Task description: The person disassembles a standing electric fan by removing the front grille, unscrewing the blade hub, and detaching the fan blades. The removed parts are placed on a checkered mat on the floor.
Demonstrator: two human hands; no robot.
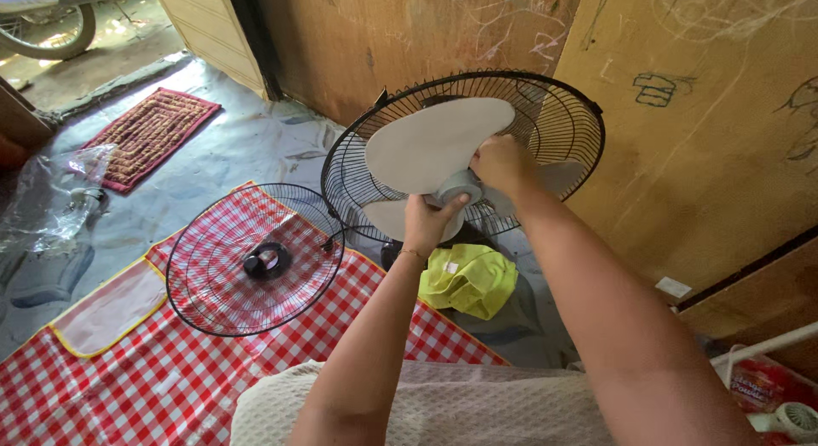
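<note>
A grey three-blade fan propeller (439, 143) sits inside the black rear wire guard (562, 114) of a standing fan. My left hand (429, 220) grips the hub of the propeller from below. My right hand (503, 162) holds the hub and a blade from the right side. The detached black front wire guard (256, 260) lies flat on the red checked mat (170, 378) to the left of the fan.
A yellow-green cloth (469, 280) lies on the floor under the fan. A brown wooden wall (699, 139) stands just behind. A red woven doormat (149, 135) and a clear plastic bag (55, 199) lie at the left. A bike wheel (47, 28) shows at top left.
</note>
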